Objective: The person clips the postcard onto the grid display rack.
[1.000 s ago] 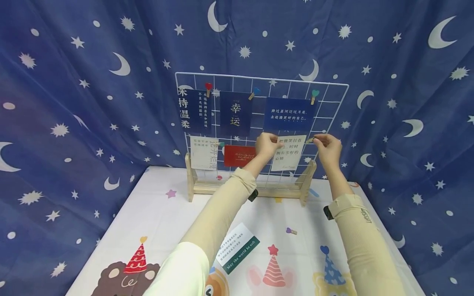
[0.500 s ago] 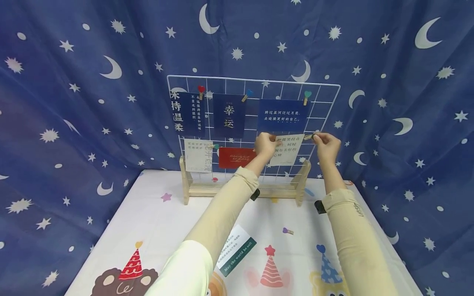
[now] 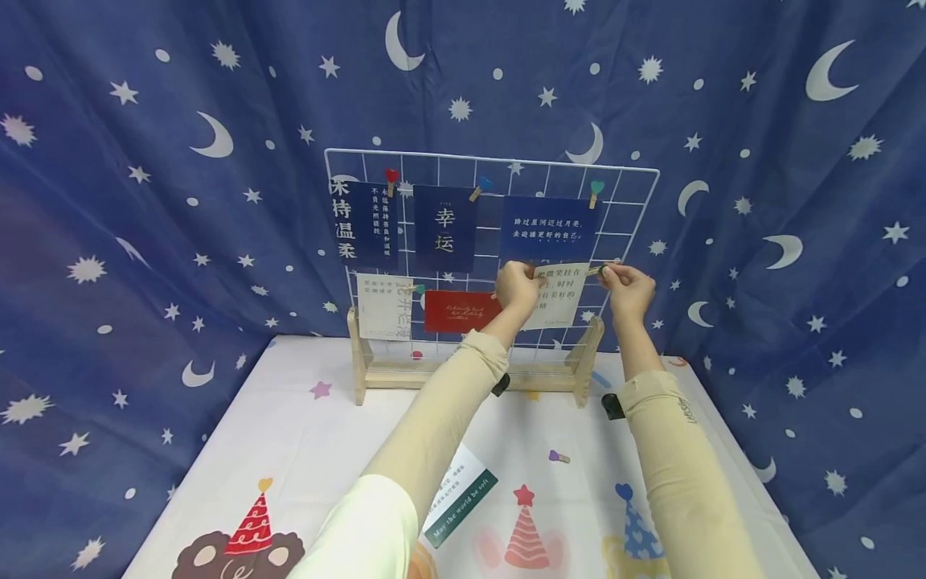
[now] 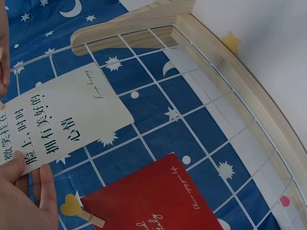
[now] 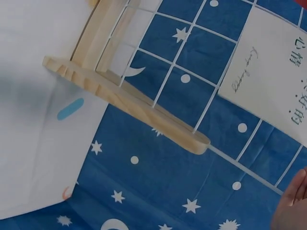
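A cream card [image 3: 560, 301] with dark Chinese characters lies against the lower right of a white wire grid [image 3: 628, 201]. My left hand [image 3: 517, 288] pinches the card's left edge; in the left wrist view the thumb [image 4: 14, 165] lies over its printed face. At the card's upper right corner, my right hand [image 3: 629, 293] pinches a small wooden clothespin [image 3: 595, 270], its tip right at the card's edge. The right wrist view catches only part of the right hand [image 5: 290, 203], with the clothespin out of sight.
Blue cards [image 3: 444, 229] hang above, held by heart clothespins. Left of my hand hang a red card [image 3: 457, 312] and a white card [image 3: 383, 310]. The grid stands in a wooden base [image 3: 405, 376]. On the table lie a white-and-green card [image 3: 463, 503] and a purple-heart clothespin [image 3: 559, 457].
My right hand has moved slightly left with the clothespin, closer to the cream card's corner. The card now leans a little more than a second ago. The head view has shifted slightly.
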### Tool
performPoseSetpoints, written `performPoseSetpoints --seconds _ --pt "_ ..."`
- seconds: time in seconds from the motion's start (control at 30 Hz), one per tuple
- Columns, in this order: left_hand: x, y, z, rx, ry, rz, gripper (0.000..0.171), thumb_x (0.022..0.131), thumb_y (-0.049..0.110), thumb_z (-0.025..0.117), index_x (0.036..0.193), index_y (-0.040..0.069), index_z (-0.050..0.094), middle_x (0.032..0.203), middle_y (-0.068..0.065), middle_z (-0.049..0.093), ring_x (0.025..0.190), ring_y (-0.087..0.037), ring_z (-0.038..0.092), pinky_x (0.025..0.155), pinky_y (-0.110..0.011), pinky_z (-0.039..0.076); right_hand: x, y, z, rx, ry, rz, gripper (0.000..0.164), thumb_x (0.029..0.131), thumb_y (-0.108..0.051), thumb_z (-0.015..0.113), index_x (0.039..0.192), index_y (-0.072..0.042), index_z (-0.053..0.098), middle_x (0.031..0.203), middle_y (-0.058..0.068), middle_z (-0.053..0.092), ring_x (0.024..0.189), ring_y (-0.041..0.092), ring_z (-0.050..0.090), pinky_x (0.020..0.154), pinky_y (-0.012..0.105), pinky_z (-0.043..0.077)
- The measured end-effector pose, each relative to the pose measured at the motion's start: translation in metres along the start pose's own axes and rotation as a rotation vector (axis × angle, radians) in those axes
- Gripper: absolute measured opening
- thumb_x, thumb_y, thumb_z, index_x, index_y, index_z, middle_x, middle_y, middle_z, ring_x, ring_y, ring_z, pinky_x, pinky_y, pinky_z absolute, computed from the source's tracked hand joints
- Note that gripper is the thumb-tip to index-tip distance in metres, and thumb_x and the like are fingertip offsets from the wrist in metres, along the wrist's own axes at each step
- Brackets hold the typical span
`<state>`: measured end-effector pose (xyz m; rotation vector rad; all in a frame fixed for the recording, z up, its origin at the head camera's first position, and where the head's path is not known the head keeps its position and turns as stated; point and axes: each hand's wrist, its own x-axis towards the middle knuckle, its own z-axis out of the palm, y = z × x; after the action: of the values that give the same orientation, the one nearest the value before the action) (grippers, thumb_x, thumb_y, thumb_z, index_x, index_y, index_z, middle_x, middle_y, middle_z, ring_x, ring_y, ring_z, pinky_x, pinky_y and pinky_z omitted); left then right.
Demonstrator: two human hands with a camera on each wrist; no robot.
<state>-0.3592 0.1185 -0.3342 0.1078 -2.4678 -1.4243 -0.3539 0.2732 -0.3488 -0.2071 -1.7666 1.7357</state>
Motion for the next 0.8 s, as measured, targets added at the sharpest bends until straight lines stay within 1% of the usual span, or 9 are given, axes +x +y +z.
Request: performPoseSetpoints --seconds 0.1,0.2,0.33,0.43,0.5,0.6,0.63,0.7,0.8 --pt "-0.0002 -0.0007 0.0008 0.023 -0.004 0.007 0.013 0.078 0.018 0.075 0.089 0.013 0.076 0.086 -0.003 0.075 0.085 -0.02 0.07 0.089 -0.046 0.05 -0.0003 0.0017 0.0009 0.054 -0.017 0.04 0.026 0.087 0.005 0.059 0.109 0.018 0.059 0.064 -0.018 0.061 0.06 -0.004 0.063 0.068 0.01 0.053" --pt "-0.0004 0.0001 0.0016 0.041 -0.003 0.045 0.008 0.081 0.013 0.071 0.086 0.012 0.077 0.084 -0.004 0.075 0.08 -0.019 0.069 0.082 -0.039 0.053 0.0007 0.001 -0.0006 0.103 -0.033 0.087 0.027 0.088 0.005 0.057 0.112 0.018 0.056 0.064 -0.015 0.063 0.061 -0.002 0.063 0.068 0.01 0.053" --pt "0.0001 0.0025 0.0016 0.059 -0.004 0.108 0.013 0.085 0.006 0.065 0.085 0.01 0.077 0.083 -0.005 0.074 0.072 -0.019 0.066 0.07 -0.031 0.052 0.0027 -0.0025 -0.0019 0.146 -0.047 0.127 0.029 0.089 0.005 0.057 0.114 0.017 0.055 0.065 -0.012 0.064 0.06 -0.001 0.063 0.067 0.01 0.053" --pt "0.001 0.0042 0.0008 0.085 -0.01 0.141 0.014 0.086 0.006 0.064 0.088 0.01 0.076 0.085 -0.005 0.075 0.073 -0.019 0.066 0.07 -0.029 0.052 0.0044 -0.0041 -0.0004 0.166 -0.053 0.152 0.029 0.089 0.005 0.056 0.115 0.017 0.055 0.067 -0.01 0.065 0.061 -0.001 0.063 0.067 0.01 0.053" --pt "0.0017 0.0045 0.0004 0.107 -0.018 0.149 0.014 0.086 0.007 0.063 0.088 0.011 0.076 0.086 -0.005 0.075 0.075 -0.019 0.067 0.072 -0.029 0.053 0.0046 -0.0044 0.0008 0.168 -0.057 0.171 0.029 0.089 0.005 0.056 0.116 0.016 0.054 0.068 -0.009 0.064 0.061 -0.001 0.063 0.067 0.01 0.053" --pt "0.0015 0.0056 -0.0008 0.122 -0.034 0.139 0.015 0.086 0.005 0.063 0.088 0.011 0.076 0.087 -0.005 0.075 0.076 -0.018 0.067 0.069 -0.028 0.053 0.0049 -0.0035 0.0013 0.163 -0.071 0.183 0.029 0.09 0.006 0.054 0.117 0.016 0.054 0.07 -0.009 0.063 0.062 -0.001 0.063 0.068 0.009 0.053" --pt "0.0014 0.0055 -0.0013 0.115 -0.036 0.138 0.015 0.086 0.005 0.062 0.088 0.011 0.076 0.087 -0.006 0.074 0.076 -0.018 0.067 0.068 -0.028 0.053 0.0046 -0.0034 0.0012 0.156 -0.078 0.182 0.029 0.09 0.006 0.054 0.117 0.016 0.054 0.07 -0.009 0.063 0.063 -0.001 0.063 0.068 0.009 0.053" --pt "0.0008 0.0038 -0.0013 0.083 -0.018 0.144 0.015 0.085 0.003 0.063 0.087 0.01 0.076 0.086 -0.006 0.074 0.075 -0.019 0.067 0.065 -0.027 0.052 0.0042 -0.0025 0.0011 0.152 -0.094 0.183 0.029 0.091 0.005 0.053 0.118 0.016 0.052 0.071 -0.009 0.063 0.064 -0.001 0.062 0.069 0.009 0.053" --pt "-0.002 -0.0035 0.0008 -0.008 0.04 0.161 0.013 0.083 0.001 0.065 0.087 0.006 0.076 0.087 -0.007 0.074 0.078 -0.02 0.068 0.069 -0.028 0.054 0.0009 -0.0004 0.0017 0.13 -0.108 0.194 0.03 0.092 0.004 0.052 0.119 0.015 0.052 0.07 -0.01 0.063 0.064 -0.001 0.062 0.07 0.01 0.053"
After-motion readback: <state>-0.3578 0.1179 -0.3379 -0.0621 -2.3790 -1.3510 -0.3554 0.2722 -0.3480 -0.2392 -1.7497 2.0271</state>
